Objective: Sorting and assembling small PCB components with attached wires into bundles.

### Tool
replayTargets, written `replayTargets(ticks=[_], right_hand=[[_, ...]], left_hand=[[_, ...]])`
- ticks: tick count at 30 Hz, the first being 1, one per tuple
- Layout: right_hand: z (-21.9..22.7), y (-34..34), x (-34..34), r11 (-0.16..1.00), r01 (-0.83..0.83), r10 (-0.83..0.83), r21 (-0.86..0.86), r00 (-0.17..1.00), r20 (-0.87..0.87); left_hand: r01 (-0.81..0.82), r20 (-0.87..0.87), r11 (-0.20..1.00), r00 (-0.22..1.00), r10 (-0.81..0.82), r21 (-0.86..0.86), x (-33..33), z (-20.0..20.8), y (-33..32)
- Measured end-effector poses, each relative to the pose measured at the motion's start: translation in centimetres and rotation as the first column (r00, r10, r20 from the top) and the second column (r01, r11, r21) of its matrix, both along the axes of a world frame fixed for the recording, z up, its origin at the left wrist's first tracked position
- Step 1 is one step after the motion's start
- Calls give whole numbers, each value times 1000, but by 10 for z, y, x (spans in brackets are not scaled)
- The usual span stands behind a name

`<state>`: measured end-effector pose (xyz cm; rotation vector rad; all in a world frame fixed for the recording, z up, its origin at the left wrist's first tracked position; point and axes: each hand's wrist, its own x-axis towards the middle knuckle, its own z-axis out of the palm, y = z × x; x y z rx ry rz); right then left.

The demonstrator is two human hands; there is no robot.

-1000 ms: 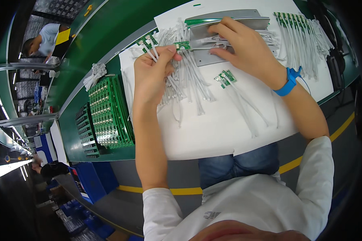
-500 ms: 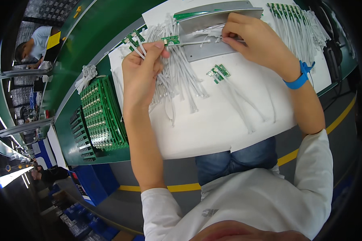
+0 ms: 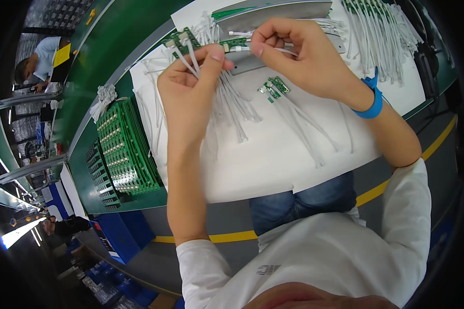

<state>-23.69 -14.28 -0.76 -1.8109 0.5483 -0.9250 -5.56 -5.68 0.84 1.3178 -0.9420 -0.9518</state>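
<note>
My left hand is closed on a small green circuit board, whose end sticks out past the thumb. White cables hang from more green board pieces at the same hand's left side. My right hand, with a blue wristband, pinches a white cable close against that board's right end. Its fingers partly hide the cable's tip. Behind both hands stands a bent grey metal holder. Below them a few small green boards with cables lie on the white sheet.
Stacked green board panels stand at the left of the white work sheet, beside a dark rack. A bunch of white cables with green boards lies at the far right. Another person sits at the far left.
My right hand has moved left from the metal holder, bringing a white cable up to the board. My left hand still grips the board and has shifted slightly right.
</note>
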Motion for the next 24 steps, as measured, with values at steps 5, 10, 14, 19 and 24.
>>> replayTargets(ticks=[5,10,14,19,24], right_hand=[[9,0,-6,996,32,-31,86,999,-10],[12,-1,-5,992,0,-4,125,999,34],[14,-1,-5,991,4,-5,130,1000,7],[15,1,-5,988,15,-14,154,1000,-7],[11,2,-4,995,29,-30,98,1000,9]], left_hand=[[1,6,1000,1000,-1,2,-13,-4,-3],[-16,3,999,1000,16,-34,-16,0,-2],[11,29,1000,1000,-11,-1,-14,3,0],[15,-20,1000,1000,-14,8,-15,2,1],[16,19,999,1000,-16,42,-13,3,2]])
